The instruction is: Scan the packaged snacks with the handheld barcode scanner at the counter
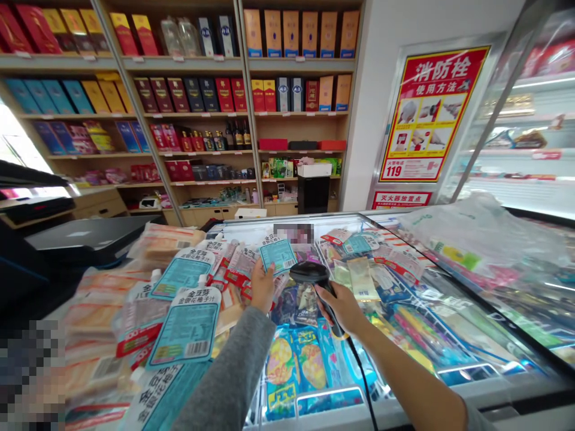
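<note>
My left hand (263,284) grips a blue-labelled drink pouch (277,256) by its left edge, its printed side turned toward me. Closed around the handle of a black barcode scanner (309,273) is my right hand (341,308); the scanner head points left toward the pouch, close beside it. A black cable (359,365) runs down from the scanner. To the left of my left arm lies a pile of similar pouches (186,326), some blue and some red and white, with spouts showing on several.
Below my hands, a glass-topped chest freezer (449,293) holds packaged goods in wire baskets. A plastic bag (476,227) rests on its right side. Black equipment (90,236) stands at the left. Wooden shelves (197,117) with boxes line the back wall, beside a red poster (433,114).
</note>
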Action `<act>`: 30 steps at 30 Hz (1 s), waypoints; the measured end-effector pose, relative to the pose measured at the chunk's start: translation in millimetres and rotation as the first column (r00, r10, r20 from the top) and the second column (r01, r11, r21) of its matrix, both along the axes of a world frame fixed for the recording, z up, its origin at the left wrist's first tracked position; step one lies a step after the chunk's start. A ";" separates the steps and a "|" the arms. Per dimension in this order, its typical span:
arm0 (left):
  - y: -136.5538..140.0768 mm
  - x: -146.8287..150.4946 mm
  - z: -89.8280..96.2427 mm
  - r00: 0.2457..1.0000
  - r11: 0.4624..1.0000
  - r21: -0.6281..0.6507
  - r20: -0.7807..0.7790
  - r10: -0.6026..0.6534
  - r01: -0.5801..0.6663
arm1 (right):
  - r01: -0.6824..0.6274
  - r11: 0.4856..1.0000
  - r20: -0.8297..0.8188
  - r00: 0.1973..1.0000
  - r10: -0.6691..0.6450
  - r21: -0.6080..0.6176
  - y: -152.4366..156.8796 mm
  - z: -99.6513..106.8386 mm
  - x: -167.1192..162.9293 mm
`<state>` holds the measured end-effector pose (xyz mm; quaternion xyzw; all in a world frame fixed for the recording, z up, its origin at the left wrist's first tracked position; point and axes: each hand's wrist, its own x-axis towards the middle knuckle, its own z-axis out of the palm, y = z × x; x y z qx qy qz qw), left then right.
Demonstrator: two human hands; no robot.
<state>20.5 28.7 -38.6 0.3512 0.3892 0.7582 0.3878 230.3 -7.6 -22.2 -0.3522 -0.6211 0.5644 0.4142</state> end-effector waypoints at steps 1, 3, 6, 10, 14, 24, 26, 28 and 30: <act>-0.2 0.1 0.3 1.000 1.000 0.000 -0.008 -0.002 0.002 | 0.000 1.000 0.005 1.000 0.000 0.003 0.1 0.1 0.4; -0.5 0.3 0.7 1.000 1.000 0.007 -0.017 -0.002 0.003 | 0.001 1.000 0.011 1.000 -0.001 0.000 0.5 0.1 0.9; -0.3 0.3 0.5 1.000 1.000 0.010 -0.015 -0.004 0.004 | 0.001 1.000 0.005 1.000 -0.001 -0.014 1.1 -0.3 0.7; 0.5 -0.3 -1.5 1.000 1.000 -0.009 -0.009 0.010 -0.010 | 0.011 1.000 -0.002 1.000 -0.011 -0.005 0.7 -0.4 -0.4; 1.4 -0.7 -2.9 1.000 1.000 -0.011 -0.022 0.008 -0.008 | 0.030 1.000 -0.005 1.000 -0.030 0.003 -1.1 0.6 -1.4; -1.4 -0.7 -3.2 0.998 1.000 -0.019 -0.062 0.018 -0.019 | 0.055 0.998 -0.028 0.998 -0.055 0.006 -0.8 -2.4 -3.6; -2.6 -1.3 -3.4 0.997 1.000 -0.019 -0.075 0.011 -0.012 | 0.066 0.998 -0.032 0.997 -0.066 0.001 0.0 -3.2 -4.8; -2.4 -1.3 -3.5 0.997 1.000 -0.020 -0.082 0.010 -0.011 | 0.070 0.998 -0.034 0.997 -0.070 0.000 0.2 -3.6 -7.1; -1.3 -0.4 -3.3 0.996 0.999 -0.026 -0.088 0.028 -0.030 | 0.070 0.998 -0.047 0.996 -0.070 0.003 0.3 -4.1 -10.9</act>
